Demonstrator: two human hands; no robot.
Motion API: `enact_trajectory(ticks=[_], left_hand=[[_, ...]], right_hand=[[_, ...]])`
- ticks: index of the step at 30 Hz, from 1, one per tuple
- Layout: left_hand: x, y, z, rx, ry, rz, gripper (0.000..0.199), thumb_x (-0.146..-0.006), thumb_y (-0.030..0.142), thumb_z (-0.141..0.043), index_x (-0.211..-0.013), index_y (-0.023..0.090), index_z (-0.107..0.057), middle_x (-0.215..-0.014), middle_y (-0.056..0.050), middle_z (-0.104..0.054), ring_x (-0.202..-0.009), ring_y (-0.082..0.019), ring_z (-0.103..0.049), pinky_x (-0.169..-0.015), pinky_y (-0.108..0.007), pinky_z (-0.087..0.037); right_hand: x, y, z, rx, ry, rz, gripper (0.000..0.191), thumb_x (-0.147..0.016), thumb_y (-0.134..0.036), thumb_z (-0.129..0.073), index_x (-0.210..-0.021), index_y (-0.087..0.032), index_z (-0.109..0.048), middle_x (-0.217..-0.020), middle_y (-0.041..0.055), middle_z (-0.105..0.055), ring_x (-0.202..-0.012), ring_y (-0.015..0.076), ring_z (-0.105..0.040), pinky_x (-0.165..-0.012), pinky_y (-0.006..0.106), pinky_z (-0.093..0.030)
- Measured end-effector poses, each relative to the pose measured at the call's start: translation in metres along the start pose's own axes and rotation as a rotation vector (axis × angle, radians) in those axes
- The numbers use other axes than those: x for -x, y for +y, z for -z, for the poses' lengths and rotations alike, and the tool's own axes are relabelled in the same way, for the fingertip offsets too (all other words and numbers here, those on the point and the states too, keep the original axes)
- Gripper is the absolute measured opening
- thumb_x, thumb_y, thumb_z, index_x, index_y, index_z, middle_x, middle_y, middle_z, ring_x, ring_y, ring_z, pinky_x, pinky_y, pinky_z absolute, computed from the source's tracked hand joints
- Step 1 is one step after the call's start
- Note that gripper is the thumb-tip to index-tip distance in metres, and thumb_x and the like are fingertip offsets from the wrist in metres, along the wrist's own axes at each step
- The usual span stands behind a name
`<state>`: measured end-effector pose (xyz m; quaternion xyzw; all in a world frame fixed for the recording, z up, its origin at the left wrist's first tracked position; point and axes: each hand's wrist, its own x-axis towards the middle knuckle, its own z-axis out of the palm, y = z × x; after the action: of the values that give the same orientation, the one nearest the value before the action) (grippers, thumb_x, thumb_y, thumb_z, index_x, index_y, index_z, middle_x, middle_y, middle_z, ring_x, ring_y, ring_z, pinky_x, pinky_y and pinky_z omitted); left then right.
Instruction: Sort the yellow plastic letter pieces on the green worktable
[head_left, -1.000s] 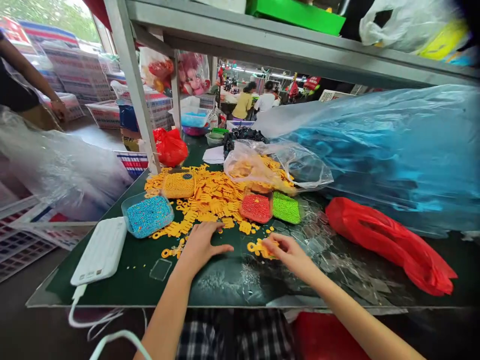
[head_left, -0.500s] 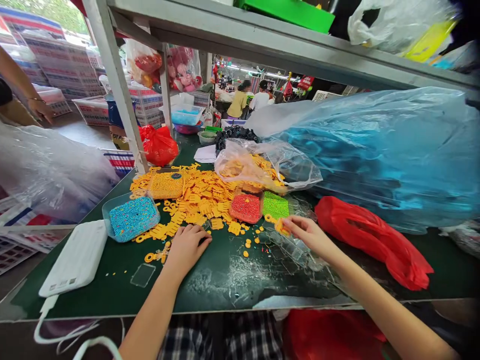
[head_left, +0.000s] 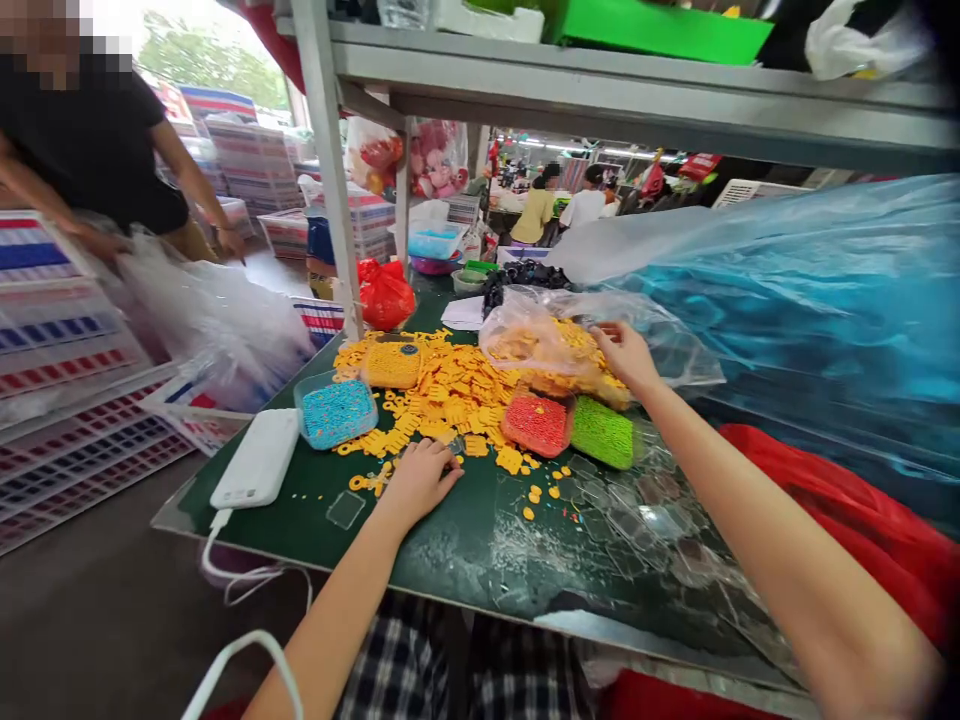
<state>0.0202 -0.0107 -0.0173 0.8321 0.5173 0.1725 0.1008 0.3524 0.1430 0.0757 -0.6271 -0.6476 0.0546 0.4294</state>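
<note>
Reaching across the green table point(head_left: 465, 560), the right hand point(head_left: 626, 355) is seen at the mouth of the clear plastic bag point(head_left: 660, 335) of yellow pieces at about one o'clock from the table's middle; its fingers are curled against the film, but whether a piece is pinched between them cannot be told. The left hand point(head_left: 416, 480) is laid flat, fingers spread, on the table at the near edge of the loose heap of yellow pieces point(head_left: 442, 390), with nothing gripped.

A spill could be caused by the right forearm, which is stretched just above the red bead tray point(head_left: 534, 422) and the green bead tray point(head_left: 602, 435); a dropped elbow would likely tip them. The bag could be dragged open and its contents shed onto the heap. The clear blister shells point(head_left: 645, 520) at four o'clock look light and could be swept off by a sleeveless arm drawn back low.

Open room is found only at six o'clock, on the bare strip near the table's front edge. The blue bead tray point(head_left: 336, 412) and white power bank point(head_left: 259, 457) sit close to the nine o'clock edge. Overhead, height is limited by the metal shelf point(head_left: 600, 90).
</note>
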Motion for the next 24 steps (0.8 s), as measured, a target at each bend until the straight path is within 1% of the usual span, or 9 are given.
enact_trajectory(ticks=[2,5,6,9,12,14,17,21,24], left_hand=[[0.001,0.001,-0.001,-0.005,-0.007,-0.004,0.013,-0.092,0.026,-0.057,-0.083,0.018,-0.063,-0.093,-0.007,-0.067,-0.094,-0.025,-0.057,-0.083,-0.038,-0.042],[0.002,0.000,-0.002,0.020,0.019,-0.010,0.016,-0.095,0.026,-0.051,-0.085,0.018,-0.060,-0.094,-0.007,-0.065,-0.094,-0.024,-0.057,-0.085,-0.038,-0.043],[0.002,-0.001,-0.002,0.049,0.046,-0.004,0.016,-0.096,0.026,-0.048,-0.087,0.019,-0.059,-0.094,-0.007,-0.064,-0.094,-0.024,-0.056,-0.085,-0.038,-0.043],[0.002,-0.006,0.001,0.168,0.161,0.058,0.019,-0.098,0.028,-0.040,-0.089,0.019,-0.054,-0.092,-0.007,-0.061,-0.092,-0.023,-0.055,-0.086,-0.038,-0.045],[0.002,-0.012,0.005,0.283,0.287,0.137,0.021,-0.098,0.031,-0.036,-0.086,0.020,-0.049,-0.089,-0.006,-0.059,-0.089,-0.022,-0.055,-0.082,-0.037,-0.047],[0.002,-0.015,0.008,0.343,0.353,0.181,0.022,-0.098,0.033,-0.034,-0.084,0.021,-0.047,-0.087,-0.006,-0.058,-0.086,-0.021,-0.056,-0.079,-0.036,-0.048],[0.002,-0.020,0.010,0.377,0.418,0.254,0.023,-0.097,0.035,-0.033,-0.083,0.021,-0.045,-0.085,-0.006,-0.058,-0.083,-0.021,-0.058,-0.075,-0.035,-0.048],[0.002,-0.027,0.008,0.282,0.437,0.340,0.023,-0.094,0.038,-0.040,-0.080,0.021,-0.048,-0.082,-0.005,-0.060,-0.080,-0.022,-0.059,-0.073,-0.035,-0.048],[0.002,-0.030,0.007,0.189,0.437,0.390,0.022,-0.092,0.038,-0.047,-0.080,0.021,-0.053,-0.080,-0.004,-0.063,-0.080,-0.023,-0.061,-0.077,-0.037,-0.048]], right_hand=[[0.015,-0.006,-0.012,-0.004,0.004,0.068,0.050,-0.083,-0.060,-0.048,-0.101,-0.015,-0.062,-0.109,0.0185,-0.065,-0.102,0.0301,-0.057,-0.091,0.046,-0.043],[0.055,-0.016,-0.023,-0.006,-0.016,0.168,0.043,-0.085,-0.056,-0.048,-0.101,-0.018,-0.061,-0.109,0.0150,-0.065,-0.106,0.0290,-0.056,-0.094,0.045,-0.042],[0.069,-0.020,-0.025,0.000,-0.018,0.213,0.040,-0.086,-0.053,-0.047,-0.101,-0.019,-0.061,-0.109,0.0132,-0.065,-0.106,0.0283,-0.055,-0.094,0.045,-0.041],[0.110,-0.029,-0.026,0.070,0.043,0.405,0.028,-0.092,-0.042,-0.045,-0.104,-0.022,-0.058,-0.106,0.0097,-0.065,-0.106,0.0267,-0.055,-0.096,0.046,-0.038],[0.138,-0.033,-0.024,0.089,0.078,0.470,0.020,-0.093,-0.033,-0.045,-0.102,-0.022,-0.058,-0.103,0.0086,-0.065,-0.103,0.0256,-0.056,-0.094,0.044,-0.039],[0.149,-0.033,-0.024,0.108,0.088,0.496,0.017,-0.093,-0.029,-0.045,-0.100,-0.022,-0.059,-0.102,0.0087,-0.065,-0.101,0.0253,-0.056,-0.092,0.044,-0.041],[0.157,-0.029,-0.024,0.210,0.109,0.542,0.016,-0.090,-0.027,-0.049,-0.098,-0.022,-0.062,-0.105,0.0097,-0.064,-0.103,0.0266,-0.053,-0.092,0.044,-0.042],[0.160,-0.023,-0.017,0.319,0.105,0.561,0.017,-0.088,-0.026,-0.052,-0.097,-0.023,-0.066,-0.108,0.0100,-0.063,-0.104,0.0283,-0.052,-0.093,0.046,-0.042],[0.160,-0.023,-0.009,0.345,0.180,0.513,0.018,-0.089,-0.029,-0.051,-0.095,-0.024,-0.067,-0.111,0.0115,-0.060,-0.107,0.0308,-0.050,-0.093,0.049,-0.041]])
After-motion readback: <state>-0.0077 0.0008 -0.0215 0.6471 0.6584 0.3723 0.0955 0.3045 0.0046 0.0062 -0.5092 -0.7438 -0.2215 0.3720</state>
